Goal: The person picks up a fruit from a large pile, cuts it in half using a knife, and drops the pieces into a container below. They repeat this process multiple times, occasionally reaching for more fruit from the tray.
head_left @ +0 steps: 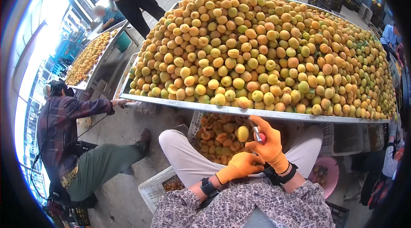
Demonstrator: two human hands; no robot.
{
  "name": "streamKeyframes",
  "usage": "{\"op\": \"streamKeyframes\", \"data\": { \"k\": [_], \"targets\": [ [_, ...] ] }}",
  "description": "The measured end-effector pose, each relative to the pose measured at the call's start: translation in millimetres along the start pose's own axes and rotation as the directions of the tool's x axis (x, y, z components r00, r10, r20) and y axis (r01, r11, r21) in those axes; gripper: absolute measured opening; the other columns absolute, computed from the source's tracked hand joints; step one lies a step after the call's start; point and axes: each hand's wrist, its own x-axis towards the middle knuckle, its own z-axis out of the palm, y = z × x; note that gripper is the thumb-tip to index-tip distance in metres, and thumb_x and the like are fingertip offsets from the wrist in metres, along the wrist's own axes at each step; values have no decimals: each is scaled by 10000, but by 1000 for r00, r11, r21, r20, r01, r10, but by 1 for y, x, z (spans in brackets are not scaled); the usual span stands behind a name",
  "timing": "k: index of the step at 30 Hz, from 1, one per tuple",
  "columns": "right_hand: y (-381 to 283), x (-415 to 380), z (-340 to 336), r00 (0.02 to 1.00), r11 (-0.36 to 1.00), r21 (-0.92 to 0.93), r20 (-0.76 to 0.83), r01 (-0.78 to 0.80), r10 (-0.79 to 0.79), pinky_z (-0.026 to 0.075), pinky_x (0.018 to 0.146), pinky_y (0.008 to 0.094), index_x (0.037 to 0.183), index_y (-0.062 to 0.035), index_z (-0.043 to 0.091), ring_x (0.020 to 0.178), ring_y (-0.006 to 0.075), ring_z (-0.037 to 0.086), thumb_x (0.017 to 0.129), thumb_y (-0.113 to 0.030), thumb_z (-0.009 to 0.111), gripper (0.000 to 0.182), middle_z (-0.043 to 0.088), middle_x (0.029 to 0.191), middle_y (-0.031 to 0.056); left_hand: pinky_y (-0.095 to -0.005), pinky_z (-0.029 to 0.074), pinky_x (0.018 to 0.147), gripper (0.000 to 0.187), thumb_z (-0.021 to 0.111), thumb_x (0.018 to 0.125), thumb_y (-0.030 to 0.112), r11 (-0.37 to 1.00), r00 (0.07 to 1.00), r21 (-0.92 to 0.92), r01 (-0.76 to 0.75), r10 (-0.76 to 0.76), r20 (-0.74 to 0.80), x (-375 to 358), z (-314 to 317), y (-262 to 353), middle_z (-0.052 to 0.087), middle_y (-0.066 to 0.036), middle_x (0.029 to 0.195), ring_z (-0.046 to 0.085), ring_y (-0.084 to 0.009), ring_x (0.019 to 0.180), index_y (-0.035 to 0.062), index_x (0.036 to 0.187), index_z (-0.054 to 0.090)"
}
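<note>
My right hand (269,143), in an orange glove, is closed around a small metal tool with a red part (262,137). Its forefinger reaches up near the metal edge of the table. Just left of the tool, a whole yellow apricot (242,133) overlaps the crate in this view. Lower and to the left, my left hand (240,166), also gloved in orange, has its fingers curled together; what they hold, if anything, is hidden. Between my knees, a white crate (193,126) contains many split apricots (217,139).
A large metal-edged table (257,112) heaped with apricots (257,56) spans the front. A person (72,142) sits at left, one hand at the table's corner. A pink basin (332,176) stands right of my knee, a white crate (147,191) at lower left.
</note>
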Motion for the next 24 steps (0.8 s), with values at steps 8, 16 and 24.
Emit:
{"op": "streamKeyframes", "data": {
  "k": [8,16,24],
  "targets": [
    [-7,-23,-25,948,919,358,-201,-164,248,303,509,194,1097,7,651,561,25,390,835,-81,728,287,459,625,-68,-192,304,435,756,293,915,740,295,989,-944,150,-59,138,6,-21,15,637,-101,753,480,-94,509,57,829,606],
    [-20,-45,-27,955,907,362,-114,-216,273,298,496,195,1074,5,652,549,21,398,822,-52,727,270,509,636,-46,-223,340,462,890,239,831,843,135,989,-982,135,-84,125,2,-37,39,546,-83,612,494,-166,509,40,635,569],
    [-22,-43,-11,987,972,170,33,-164,160,343,496,215,1044,-12,665,556,30,404,737,8,787,331,494,627,-55,-207,309,442,799,308,862,802,98,973,-995,7,-232,-16,1,-24,28,513,-22,580,462,-104,483,83,608,543]
  ]
}}
